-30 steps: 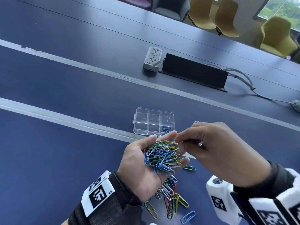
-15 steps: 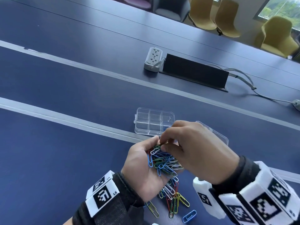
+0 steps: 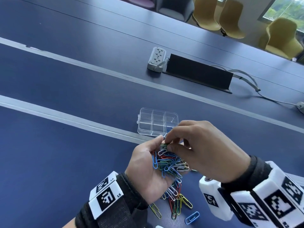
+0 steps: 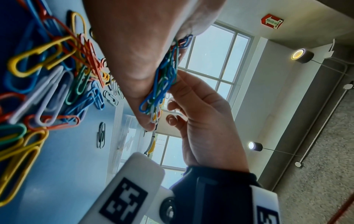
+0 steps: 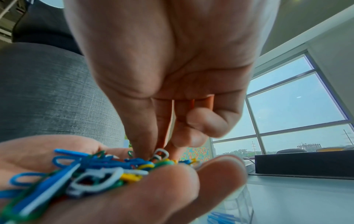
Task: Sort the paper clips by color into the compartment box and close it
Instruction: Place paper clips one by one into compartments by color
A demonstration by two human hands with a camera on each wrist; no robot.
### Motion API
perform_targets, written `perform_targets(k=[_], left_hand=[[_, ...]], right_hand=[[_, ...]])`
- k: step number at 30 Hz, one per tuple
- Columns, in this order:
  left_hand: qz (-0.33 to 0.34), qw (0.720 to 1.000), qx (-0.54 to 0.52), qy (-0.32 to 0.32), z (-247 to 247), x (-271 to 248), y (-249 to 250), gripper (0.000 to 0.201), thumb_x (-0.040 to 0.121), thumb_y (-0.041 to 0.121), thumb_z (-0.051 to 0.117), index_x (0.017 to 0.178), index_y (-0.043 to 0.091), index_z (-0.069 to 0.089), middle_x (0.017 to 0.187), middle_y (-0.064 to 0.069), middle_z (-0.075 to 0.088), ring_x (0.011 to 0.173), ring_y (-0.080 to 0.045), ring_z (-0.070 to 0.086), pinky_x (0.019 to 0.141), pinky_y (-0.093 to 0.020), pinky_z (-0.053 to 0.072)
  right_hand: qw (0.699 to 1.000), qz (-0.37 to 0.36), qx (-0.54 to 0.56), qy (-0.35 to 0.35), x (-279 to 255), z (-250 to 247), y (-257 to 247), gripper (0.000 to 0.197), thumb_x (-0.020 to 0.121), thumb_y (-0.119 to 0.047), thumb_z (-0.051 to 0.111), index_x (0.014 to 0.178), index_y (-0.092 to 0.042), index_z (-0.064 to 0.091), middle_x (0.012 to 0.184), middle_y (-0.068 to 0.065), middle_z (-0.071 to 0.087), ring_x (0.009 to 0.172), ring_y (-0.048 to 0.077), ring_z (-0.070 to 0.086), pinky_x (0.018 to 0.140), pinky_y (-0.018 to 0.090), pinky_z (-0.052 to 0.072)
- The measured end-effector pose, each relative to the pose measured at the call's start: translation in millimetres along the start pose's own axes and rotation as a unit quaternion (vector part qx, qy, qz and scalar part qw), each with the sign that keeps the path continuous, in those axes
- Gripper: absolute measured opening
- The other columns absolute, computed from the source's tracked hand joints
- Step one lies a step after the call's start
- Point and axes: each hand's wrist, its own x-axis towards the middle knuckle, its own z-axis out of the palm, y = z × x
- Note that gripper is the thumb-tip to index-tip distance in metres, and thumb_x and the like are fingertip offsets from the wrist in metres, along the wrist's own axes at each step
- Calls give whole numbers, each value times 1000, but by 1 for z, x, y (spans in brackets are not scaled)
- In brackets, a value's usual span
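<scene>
Open compartment box (image 3: 158, 122) holds blue clips (image 3: 169, 129); left hand (image 3: 148, 170) cups mixed clips (image 3: 169, 163), right hand (image 3: 205, 150) pinches one.

We are seeing paper clips (image 3: 169, 163) showing blue, green, red, white and yellow. The surface (image 3: 65, 162) is showing dark blue with pale grey stripes. The box (image 3: 148, 122) is looking clear, with blue clips in one compartment. The wrist bands (image 3: 107, 196) are showing white with black square patterns. The chairs (image 3: 230, 18) are looking mustard yellow.
</scene>
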Motion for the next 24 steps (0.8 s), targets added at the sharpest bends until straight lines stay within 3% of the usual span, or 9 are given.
perform_targets(k=[3,7,10,12,16,19,21,22,24], left_hand=[[7,1000,12,7,-1,1,2,25,90,28,42,100,7,52,101,-15,53,85,-27,52,87,-42,43],[16,999,30,0,-4,4,1,25,90,27,41,94,7,55,89,-16,59,76,-28,59,79,-42,51],[15,999,29,-24,-4,4,0,31,90,26,40,84,3,60,81,-17,64,69,-29,64,71,-42,56],[16,998,24,-50,-5,4,0,38,90,25,38,86,1,67,83,-18,66,71,-30,66,70,-41,58],[26,998,32,-51,-6,5,1,47,92,26,34,85,1,74,82,-16,65,71,-29,63,71,-38,56],[38,998,34,-46,-5,5,0,50,93,25,33,82,1,75,79,-15,66,69,-29,65,78,-43,52],[41,998,36,-39,-2,4,0,46,91,24,35,91,-3,73,82,-17,68,73,-32,67,88,-48,46],[40,998,40,-34,-2,4,1,45,89,23,37,99,-5,71,89,-20,69,81,-34,66,91,-49,43],[34,998,42,-23,-2,4,1,47,88,23,37,112,-7,64,101,-23,67,96,-38,61,94,-50,42]], right_hand=[[1000,2,15,23,0,1,2,8,80,-25,62,84,-29,68,76,-13,59,62,-4,47,63,18,42],[999,10,27,37,1,5,5,9,77,-20,62,81,-27,66,71,-14,59,59,-6,48,60,9,38],[997,21,45,50,0,8,8,10,78,-18,63,82,-27,66,69,-14,60,61,-2,51,60,10,39],[994,34,75,65,0,8,10,13,80,-18,64,86,-29,66,70,-14,61,64,3,54,59,12,42],[979,65,180,77,0,5,11,16,82,-14,62,88,-28,69,71,-9,64,63,9,60,67,33,54],[959,86,262,61,0,0,9,15,83,-9,59,80,-21,69,73,-3,69,61,8,62,66,37,56],[930,103,349,60,1,-4,6,15,83,-4,58,75,-15,66,74,4,70,58,11,59,57,32,52],[898,115,421,58,2,-6,7,14,80,-1,57,73,-12,64,71,7,67,56,13,58,52,29,49],[796,139,587,41,3,-10,9,12,71,-4,46,70,-10,56,65,9,60,51,15,55,44,26,43]])
